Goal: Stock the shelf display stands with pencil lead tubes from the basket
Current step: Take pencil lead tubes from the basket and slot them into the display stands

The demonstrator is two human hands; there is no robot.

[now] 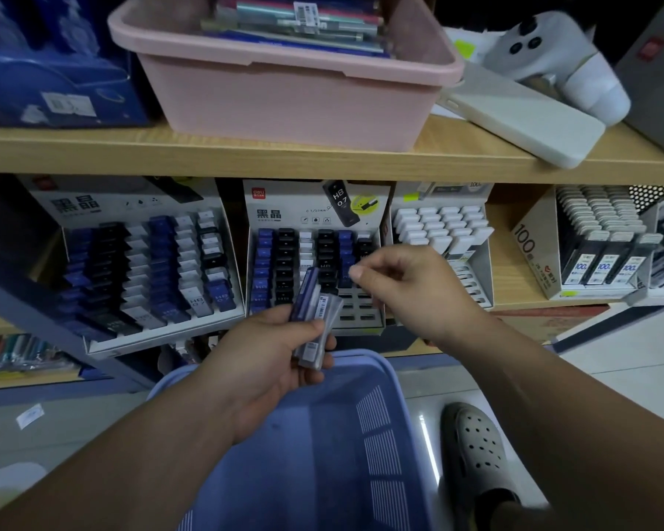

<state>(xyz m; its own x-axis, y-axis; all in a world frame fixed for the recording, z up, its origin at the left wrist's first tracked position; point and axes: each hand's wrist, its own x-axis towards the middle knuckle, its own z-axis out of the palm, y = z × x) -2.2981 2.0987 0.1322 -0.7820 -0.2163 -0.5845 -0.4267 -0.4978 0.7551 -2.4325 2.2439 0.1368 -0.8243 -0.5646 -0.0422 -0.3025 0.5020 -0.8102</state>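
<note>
Upper shelf, left to right: dark blue packaged boxes [50, 70]. A pale pink plastic tub [292, 90] loaded with flat packets sits on the light wooden shelf board [93, 147]. A flat off-white slab-shaped case [526, 120] overhangs the board's near edge, and a white device with round black lenses [552, 51] lies beyond it.

Lower shelf, left to right: a tilted white cardboard display stand [146, 270] is filled with rows of blue, black and white tubes. A middle white cardboard display stand marked "HB 0.7" [315, 212] is stocked in its left and far rows, with open slots [355, 308] at its near right. Next come a stand of white-capped items [441, 228] and a stand marked "100" holding dark tubes [598, 243].

Near the camera is a blue plastic slotted basket [322, 454]. A grey perforated clog [476, 442] rests on the tiled floor to its right.

The left hand [269, 362] is above the basket's far rim. It grips a bundle of blue and clear pencil lead tubes [315, 312], thumb across them, their tops standing in front of the middle stand.

The right hand [403, 285] is in front of the middle stand's right columns and hides part of them. Its fingers are curled with thumb tip against forefinger, and no tube shows between them. Whether it touches the stand cannot be determined.
</note>
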